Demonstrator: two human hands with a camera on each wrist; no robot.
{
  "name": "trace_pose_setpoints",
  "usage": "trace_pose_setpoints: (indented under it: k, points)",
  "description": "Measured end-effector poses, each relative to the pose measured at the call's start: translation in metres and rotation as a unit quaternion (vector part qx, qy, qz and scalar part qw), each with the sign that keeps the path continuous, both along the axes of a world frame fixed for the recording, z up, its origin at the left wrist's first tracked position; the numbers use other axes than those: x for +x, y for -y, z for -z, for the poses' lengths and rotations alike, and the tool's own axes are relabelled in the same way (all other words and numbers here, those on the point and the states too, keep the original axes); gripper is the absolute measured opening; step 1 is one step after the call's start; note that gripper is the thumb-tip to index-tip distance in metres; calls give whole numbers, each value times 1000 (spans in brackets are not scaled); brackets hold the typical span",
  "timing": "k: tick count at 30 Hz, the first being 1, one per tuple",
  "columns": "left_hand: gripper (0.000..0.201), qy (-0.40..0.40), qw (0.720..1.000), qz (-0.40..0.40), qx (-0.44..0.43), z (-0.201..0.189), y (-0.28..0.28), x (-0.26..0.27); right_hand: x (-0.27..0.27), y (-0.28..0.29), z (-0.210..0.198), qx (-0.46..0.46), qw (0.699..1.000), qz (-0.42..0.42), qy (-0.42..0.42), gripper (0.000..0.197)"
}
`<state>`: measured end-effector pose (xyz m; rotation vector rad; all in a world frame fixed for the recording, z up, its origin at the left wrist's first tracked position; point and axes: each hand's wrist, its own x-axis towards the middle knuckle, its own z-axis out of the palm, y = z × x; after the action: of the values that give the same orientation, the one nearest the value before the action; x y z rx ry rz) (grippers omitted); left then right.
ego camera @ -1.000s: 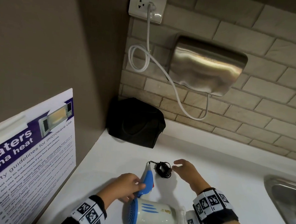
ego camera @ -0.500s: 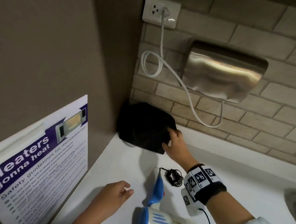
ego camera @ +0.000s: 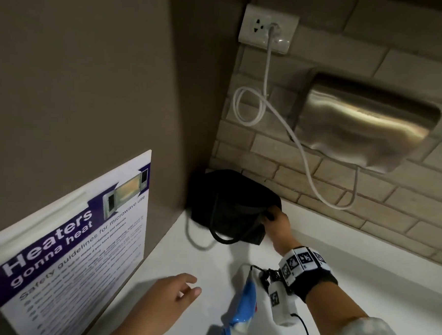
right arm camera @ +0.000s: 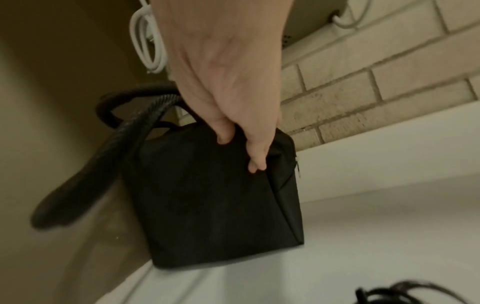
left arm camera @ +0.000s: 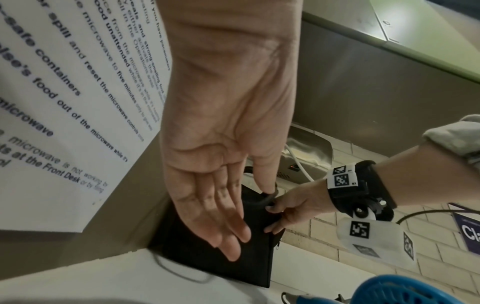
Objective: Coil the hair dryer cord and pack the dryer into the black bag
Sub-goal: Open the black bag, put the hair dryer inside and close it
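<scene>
The black bag [ego camera: 231, 211] stands tilted in the wall corner, one strap looping forward. The white-and-blue hair dryer [ego camera: 243, 312] lies nearer, its black cord [ego camera: 268, 273] bundled beside the handle.

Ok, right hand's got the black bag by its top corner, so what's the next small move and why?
Probably draw the black bag out of the corner toward the hair dryer. The right hand pinches its top edge, the left hand is open and free, and the dryer lies on the counter, not yet packed.

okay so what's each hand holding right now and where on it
The right hand grips the black bag at its top corner. The left hand holds nothing.
</scene>
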<state>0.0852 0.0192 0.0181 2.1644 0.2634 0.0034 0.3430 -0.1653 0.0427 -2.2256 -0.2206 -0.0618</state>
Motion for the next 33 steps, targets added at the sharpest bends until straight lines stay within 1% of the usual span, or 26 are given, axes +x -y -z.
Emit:
trace_pose_setpoints:
  k: [2,3,5,7,10,12,13,14,15,16,18,20,22,24,27,28,30,32,33]
  points:
    - [25,24,999,-7,23,-9,1,-4,-4,8,4,80,996,11,-27,30]
    - [25,37,999,-9,21,-13,1,-6,-7,11,4,117,992,3,-37,28]
    - [25,63,998,-9,12,-23,2,-9,-20,17,-2,192,979,-41,-59,23]
    - [22,96,995,-4,3,-36,4,-11,-33,22,-12,232,964,-97,-86,22]
    - [17,139,990,19,-14,-56,13,-14,-47,33,-23,262,942,-173,-119,19]
    - [17,172,984,40,-22,-69,21,-18,-56,37,-26,270,928,-211,-147,8]
    - [20,187,980,58,-23,-74,24,-20,-61,37,-27,280,919,-226,-164,14]
    - [26,202,976,80,-23,-77,26,-22,-65,36,-27,279,910,-243,-186,28]
    - [35,210,972,100,-21,-78,27,-23,-70,35,-29,267,906,-259,-203,36]
    - [43,217,969,117,-16,-79,27,-25,-75,34,-30,249,906,-274,-205,35]
    - [52,236,961,141,16,-78,24,-26,-83,31,-30,204,911,-300,-198,22]
    - [50,262,950,157,66,-76,20,-25,-89,29,-28,166,905,-338,-197,12]
    - [42,270,941,174,108,-74,18,-25,-91,29,-27,141,898,-368,-196,11]
    - [39,263,938,178,139,-72,15,-25,-92,27,-28,129,897,-377,-189,17]
    - [43,263,936,135,193,-66,11,-23,-91,22,-27,100,906,-357,-205,10]
    - [47,254,937,111,213,-66,10,-22,-90,21,-27,79,909,-356,-202,16]
    - [52,218,945,60,238,-65,5,-19,-91,22,-29,52,903,-364,-223,23]
    - [52,169,959,26,226,-61,-2,-17,-91,25,-34,70,889,-370,-260,25]
    - [53,149,965,17,217,-59,-6,-17,-91,25,-36,98,886,-355,-282,26]
